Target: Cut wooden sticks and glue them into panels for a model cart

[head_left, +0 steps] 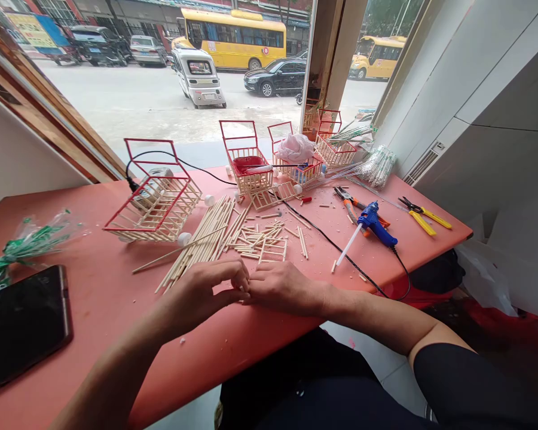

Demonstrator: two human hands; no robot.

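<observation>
My left hand point(208, 288) and my right hand point(283, 287) rest together on the pink table point(98, 298) near its front edge, fingertips meeting. The fingers of both are curled and pinched together; whatever sits between them is too small to make out. Just beyond the hands lies a heap of thin wooden sticks point(208, 236) and a small stick lattice point(269, 246). A blue glue gun point(373, 222) with a white glue stick lies to the right of the sticks, its black cord running past my right wrist.
Several small stick carts with red frames stand on the table: one point(155, 200) at left, others point(246, 164) at the back. A black phone point(27, 322) lies front left, green-wrapped bundles point(22, 245) beside it. Orange pliers point(354, 203) and yellow cutters point(424, 216) lie at right.
</observation>
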